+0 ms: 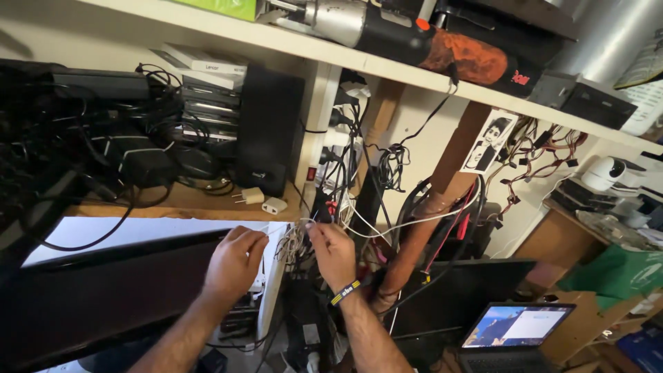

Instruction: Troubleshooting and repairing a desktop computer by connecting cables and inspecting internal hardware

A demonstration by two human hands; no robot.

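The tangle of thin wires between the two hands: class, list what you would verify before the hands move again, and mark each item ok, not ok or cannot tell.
1. Both hands on the wires: ok; left hand and right hand pinch the thin white wires.
2. Wires free of other cables: not ok; black and white cables cross them.
3. Power strip switched off: cannot tell.
4. Small white adapters safely back from the shelf edge: ok.
5. Laptop out of the hands' way: ok.
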